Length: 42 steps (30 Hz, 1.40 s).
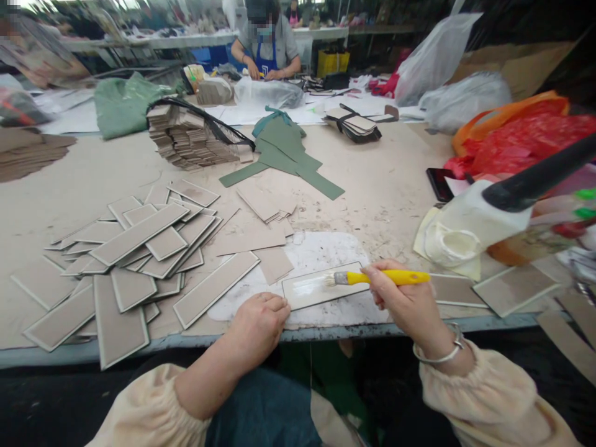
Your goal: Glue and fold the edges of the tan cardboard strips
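Note:
A yellow-handled paintbrush (405, 277) is gripped in my right hand (405, 307), its pale bristles touching a rectangular panel (307, 289). A wet, shiny streak shows on that panel beside the bristles. With curled fingers, my left hand (263, 320) holds the panel's left end near the table's front edge. Beneath the panel lies a stained white sheet (326, 246). Just left of my left hand, another light-bordered panel (216, 288) rests partly on the sheet. A loose heap of similar panels (139, 239) spreads farther left.
At right stand a white glue container (479, 217) with a dark handle, red plastic bags (535, 139) and a phone (437, 184). Green strips (288, 149) and a bundled stack of pieces (190, 136) lie farther back. Across the table, a person in a blue apron (266, 62) works.

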Motion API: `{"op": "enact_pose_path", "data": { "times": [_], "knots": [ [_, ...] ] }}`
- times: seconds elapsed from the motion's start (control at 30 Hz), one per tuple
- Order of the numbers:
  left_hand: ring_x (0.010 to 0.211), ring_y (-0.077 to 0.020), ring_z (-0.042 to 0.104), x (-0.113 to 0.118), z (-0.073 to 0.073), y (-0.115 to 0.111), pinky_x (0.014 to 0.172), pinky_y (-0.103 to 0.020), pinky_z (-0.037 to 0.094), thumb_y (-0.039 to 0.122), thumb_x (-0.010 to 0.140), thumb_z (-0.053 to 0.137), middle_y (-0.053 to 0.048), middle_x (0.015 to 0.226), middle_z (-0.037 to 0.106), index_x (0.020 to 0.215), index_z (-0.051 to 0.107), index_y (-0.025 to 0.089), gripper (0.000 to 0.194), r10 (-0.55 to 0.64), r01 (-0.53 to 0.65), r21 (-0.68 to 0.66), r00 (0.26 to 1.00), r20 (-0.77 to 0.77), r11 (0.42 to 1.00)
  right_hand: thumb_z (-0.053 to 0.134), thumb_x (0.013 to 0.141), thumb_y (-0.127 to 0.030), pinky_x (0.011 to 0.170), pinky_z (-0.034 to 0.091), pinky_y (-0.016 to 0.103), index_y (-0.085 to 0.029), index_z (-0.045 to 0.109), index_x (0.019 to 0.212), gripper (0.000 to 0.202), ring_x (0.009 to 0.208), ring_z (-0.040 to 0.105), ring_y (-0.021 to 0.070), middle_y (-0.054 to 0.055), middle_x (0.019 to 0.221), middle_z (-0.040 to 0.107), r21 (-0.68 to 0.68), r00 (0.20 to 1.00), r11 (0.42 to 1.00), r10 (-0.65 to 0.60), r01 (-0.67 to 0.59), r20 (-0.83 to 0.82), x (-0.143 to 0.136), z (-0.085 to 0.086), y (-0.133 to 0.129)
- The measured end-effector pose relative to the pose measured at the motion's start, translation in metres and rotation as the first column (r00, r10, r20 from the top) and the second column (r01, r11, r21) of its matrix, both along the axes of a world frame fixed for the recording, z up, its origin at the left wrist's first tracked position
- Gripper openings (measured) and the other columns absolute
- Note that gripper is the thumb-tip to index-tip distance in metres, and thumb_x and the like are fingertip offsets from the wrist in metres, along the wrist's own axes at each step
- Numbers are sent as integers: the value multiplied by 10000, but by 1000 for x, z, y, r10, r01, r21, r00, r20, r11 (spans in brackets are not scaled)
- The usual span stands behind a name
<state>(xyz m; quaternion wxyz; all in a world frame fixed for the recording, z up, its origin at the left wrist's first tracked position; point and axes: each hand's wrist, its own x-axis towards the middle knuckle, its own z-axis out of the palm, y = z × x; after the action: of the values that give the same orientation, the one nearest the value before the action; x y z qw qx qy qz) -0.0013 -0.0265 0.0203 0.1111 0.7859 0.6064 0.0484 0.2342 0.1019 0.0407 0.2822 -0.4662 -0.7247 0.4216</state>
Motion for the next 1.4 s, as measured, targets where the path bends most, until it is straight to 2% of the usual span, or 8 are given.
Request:
{"op": "enact_pose_path", "data": {
  "times": [0.13,0.33,0.47,0.77,0.97,1.1,1.27,1.4],
  "knots": [
    [898,-208,606,0,0,1,851,-356,505,123,850,501,-69,859,658,902,659,156,170,-10,10,0,1000,-18,1000,472,901,-468,469,417,214,-198,561,871,285,458,523,110,-48,534,531,-161,979,971,158,-177,-126,-31,-10,-18],
    [870,-204,607,2,0,-1,819,-346,513,149,875,478,-69,875,654,906,660,164,185,-8,7,-2,997,-72,1000,453,910,-426,490,409,213,-207,581,836,265,476,551,115,-51,508,537,-82,968,965,251,-250,-7,-45,-16,-20],
    [872,-209,610,3,2,-1,818,-353,513,148,871,481,-69,888,654,903,661,163,183,9,-11,-29,996,-93,1000,458,902,-417,478,388,224,-217,597,820,257,467,533,116,-47,510,547,13,972,976,214,-216,102,-29,-11,-7],
    [911,-225,612,2,1,-1,836,-376,512,132,861,484,-73,938,662,919,666,170,195,21,-23,-29,997,-73,999,445,890,-397,509,384,251,-203,597,736,290,510,547,138,-20,539,564,240,961,970,-23,-46,276,18,-2,28],
    [928,-232,605,2,0,-1,834,-375,511,117,841,500,-79,904,661,894,669,164,183,14,-17,-41,998,-63,999,436,911,-356,589,405,267,-202,588,772,256,600,578,151,11,648,610,430,940,898,-64,-92,335,31,8,23],
    [905,-223,602,3,0,0,815,-353,508,107,827,503,-77,850,653,861,669,170,180,20,-21,-12,998,-60,1000,470,908,-299,647,432,269,-197,594,846,172,684,619,163,44,772,662,602,944,782,-55,-163,326,25,11,8],
    [881,-222,597,5,1,0,790,-350,509,99,827,494,-76,867,650,861,661,169,184,23,-25,-27,996,-83,999,449,902,-200,648,413,281,-182,584,839,150,701,597,175,52,713,632,528,804,713,84,-462,589,4,-5,-13],
    [890,-231,590,5,-1,1,799,-366,507,98,837,485,-72,886,646,852,652,170,182,14,-19,-57,996,-88,998,466,850,-125,591,376,289,-177,545,767,126,653,546,177,49,668,585,493,728,654,131,-573,673,-14,-13,-28]
  ]
}}
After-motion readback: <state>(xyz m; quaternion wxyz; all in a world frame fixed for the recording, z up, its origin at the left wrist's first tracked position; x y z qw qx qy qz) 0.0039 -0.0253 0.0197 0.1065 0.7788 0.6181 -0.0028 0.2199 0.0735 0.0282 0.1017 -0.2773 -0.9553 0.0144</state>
